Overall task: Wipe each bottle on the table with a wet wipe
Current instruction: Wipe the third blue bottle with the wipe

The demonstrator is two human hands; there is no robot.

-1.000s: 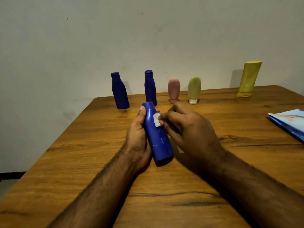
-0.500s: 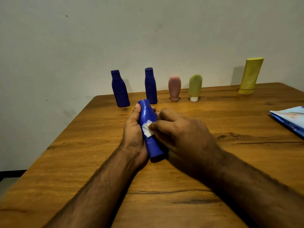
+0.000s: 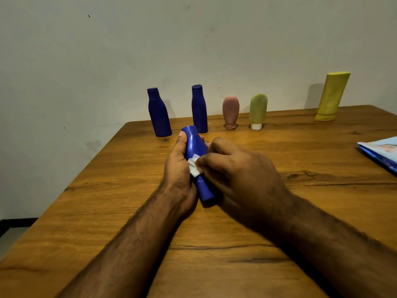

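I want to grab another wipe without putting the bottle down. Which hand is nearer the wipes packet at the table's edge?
Right. The right hand lies between the blue bottle and the wipes packet, though well short of it; the left hand is on the bottle's far side.

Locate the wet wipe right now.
Head view, centre: the wet wipe is pinched in the right hand, pressed on the held blue bottle, beside the left hand.

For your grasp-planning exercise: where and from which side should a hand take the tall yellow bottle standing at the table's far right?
Grip the tall yellow plastic bottle around its mid body, coming from the front. It stands cap-down, leaning right, so a top pinch could probably tip it.
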